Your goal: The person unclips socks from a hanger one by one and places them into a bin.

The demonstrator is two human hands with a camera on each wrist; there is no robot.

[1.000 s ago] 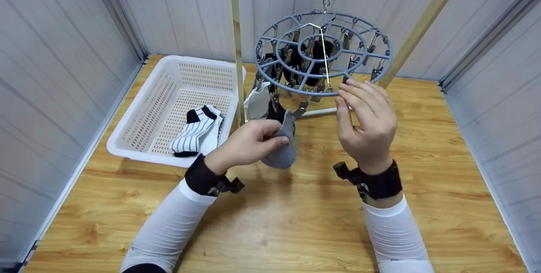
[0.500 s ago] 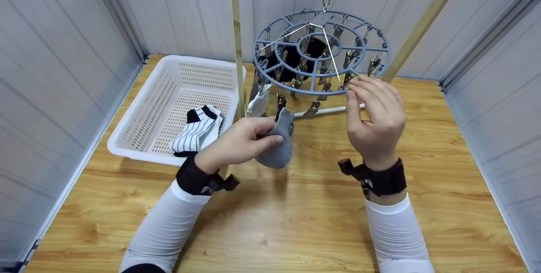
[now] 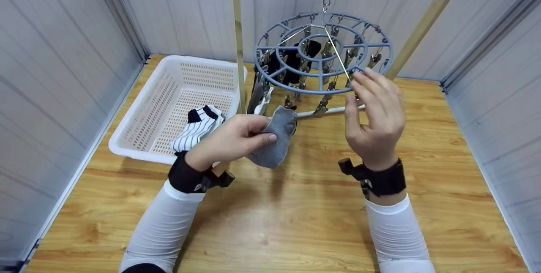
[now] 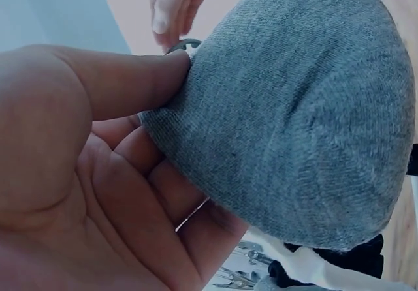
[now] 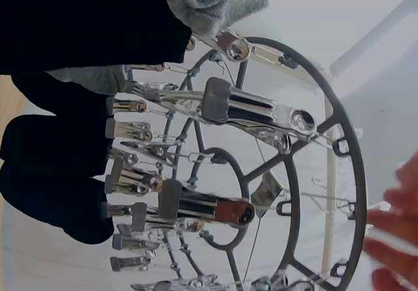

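Note:
My left hand (image 3: 234,137) pinches a grey sock (image 3: 272,137) between thumb and fingers, below the near left part of a round blue-grey clip hanger (image 3: 320,91). In the left wrist view the sock (image 4: 294,121) fills much of the picture, its edge under the thumb. Straight fingers of my right hand (image 3: 376,116) touch the hanger's near right rim, thumb held apart. Metal clips (image 3: 322,106) dangle from the rings. Black socks (image 3: 296,61) hang at the hanger's back left, and white and grey pieces (image 3: 262,99) hang at its left edge.
A white perforated basket (image 3: 127,150) stands on the left, holding a striped sock (image 3: 195,131) and other pale cloth. Wooden poles (image 3: 237,32) rise on both sides of the hanger. A white bar (image 3: 304,114) lies low behind the sock. Pale panels enclose the wooden table (image 3: 270,230).
The hanger has turned, its near clips shifting right. My left hand has moved slightly left with the grey sock. My right hand has shifted right, and its thumb has parted from its fingers.

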